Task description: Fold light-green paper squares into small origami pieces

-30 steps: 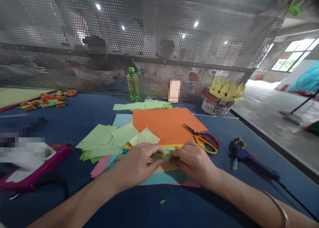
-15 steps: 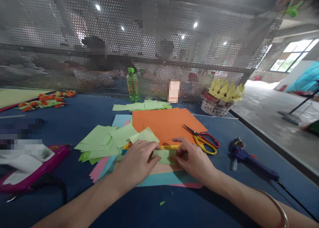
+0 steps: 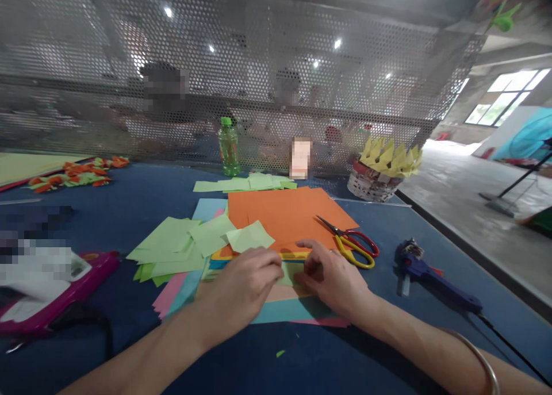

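Two hands are framing the small green paper (image 3: 290, 275): my left hand (image 3: 254, 277) is covering its left end, fingers curling together, though I cannot tell whether they are pinching it; my right hand (image 3: 334, 274) is touching its right end, thumb and forefinger parting. It is lying over peach paper (image 3: 287, 292).

On the surface (image 3: 237, 366): stacked sheets (image 3: 276, 217), with paper squares (image 3: 168, 237) overlapping at left and scissors (image 3: 340, 232) at right. Behind the sheets, paper strips (image 3: 241, 183), then a bottle (image 3: 229, 153) before the screen (image 3: 241, 56). Farther right, a glue gun (image 3: 444, 284), with a basket (image 3: 373, 183) behind, leftward.
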Demonstrator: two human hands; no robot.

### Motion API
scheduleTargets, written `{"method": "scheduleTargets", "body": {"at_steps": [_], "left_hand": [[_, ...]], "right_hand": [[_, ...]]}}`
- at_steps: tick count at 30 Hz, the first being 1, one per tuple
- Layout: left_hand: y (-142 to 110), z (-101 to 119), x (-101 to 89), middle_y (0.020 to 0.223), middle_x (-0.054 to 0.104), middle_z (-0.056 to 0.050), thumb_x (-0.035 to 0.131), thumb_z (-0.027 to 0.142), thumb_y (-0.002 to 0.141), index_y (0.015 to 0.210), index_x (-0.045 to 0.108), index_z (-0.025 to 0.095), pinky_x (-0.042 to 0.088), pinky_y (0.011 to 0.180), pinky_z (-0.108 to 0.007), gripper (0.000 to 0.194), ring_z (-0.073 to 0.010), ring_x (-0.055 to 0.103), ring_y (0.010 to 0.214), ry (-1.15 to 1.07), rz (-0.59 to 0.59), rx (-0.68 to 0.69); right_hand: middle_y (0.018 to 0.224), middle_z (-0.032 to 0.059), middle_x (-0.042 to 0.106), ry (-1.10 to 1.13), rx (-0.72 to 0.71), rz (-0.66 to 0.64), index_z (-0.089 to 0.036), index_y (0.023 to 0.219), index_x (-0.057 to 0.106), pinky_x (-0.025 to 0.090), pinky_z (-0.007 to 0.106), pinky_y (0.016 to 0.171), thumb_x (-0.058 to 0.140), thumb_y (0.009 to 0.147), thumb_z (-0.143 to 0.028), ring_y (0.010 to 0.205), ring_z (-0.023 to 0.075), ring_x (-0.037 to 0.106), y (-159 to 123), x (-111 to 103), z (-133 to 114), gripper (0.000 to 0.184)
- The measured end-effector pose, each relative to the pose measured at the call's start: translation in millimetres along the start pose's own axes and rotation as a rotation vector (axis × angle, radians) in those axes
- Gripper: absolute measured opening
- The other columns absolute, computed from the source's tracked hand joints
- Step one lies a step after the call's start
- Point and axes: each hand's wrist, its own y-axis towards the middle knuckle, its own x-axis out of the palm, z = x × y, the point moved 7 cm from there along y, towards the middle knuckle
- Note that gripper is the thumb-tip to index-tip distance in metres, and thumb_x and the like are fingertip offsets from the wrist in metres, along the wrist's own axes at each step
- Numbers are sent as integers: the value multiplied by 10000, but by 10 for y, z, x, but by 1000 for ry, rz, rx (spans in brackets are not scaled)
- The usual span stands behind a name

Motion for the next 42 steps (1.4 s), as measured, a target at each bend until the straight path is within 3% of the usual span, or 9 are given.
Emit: {"method": "scheduleTargets", "body": {"at_steps": [6, 14, 21, 32, 37, 42], "left_hand": [[-32, 43, 51, 1046, 633, -42, 395, 40, 923, 970, 688, 217, 475, 758, -335, 346, -201, 637, 914, -33, -118, -5], [-41, 129, -2, 947, 598, -46, 445, 54, 868, 860, 649, 201, 430, 691, -339, 251, -208, 611, 870, 29, -161, 36], [-27, 125, -90, 837, 544, -44, 453, 80, 840, 751, 596, 174, 387, 633, -340, 193, -192, 557, 777, 62, -166, -5], [-30, 72, -107, 747, 498, -31, 466, 82, 784, 627, 479, 174, 310, 578, -335, 182, -180, 527, 706, 162, -192, -34], [-41, 90, -112, 742, 499, -32, 455, 86, 808, 623, 473, 173, 322, 589, -331, 205, -177, 516, 696, 162, -168, -24], [-39, 57, -102, 766, 547, -40, 441, 74, 839, 709, 549, 173, 369, 620, -331, 195, -196, 552, 745, 123, -110, -31]], "right_hand": [[828, -22, 717, -28, 7, -5, -275, 1299, 511, 419, 301, 674, 700, 824, -248, 831, 227, 652, -17, -6, -24, 511], [809, -22, 702, -37, 48, -42, -238, 1286, 521, 399, 287, 643, 775, 790, -298, 822, 216, 649, 0, -4, -57, 560], [823, -42, 682, 79, 63, -84, -287, 1310, 519, 405, 257, 647, 740, 754, -222, 823, 193, 637, 11, 11, 49, 602], [847, -32, 671, 109, 18, -122, -282, 1096, 670, 420, 249, 673, 634, 728, -85, 789, 163, 617, 42, -25, 31, 418], [871, -1, 665, 68, -59, -81, -253, 1055, 681, 434, 284, 698, 699, 840, -289, 805, 185, 603, 32, -35, -41, 220], [949, 10, 669, -12, -85, -50, -265, 1061, 671, 443, 327, 763, 794, 786, -365, 862, 212, 601, 12, -11, -45, 318]]}}
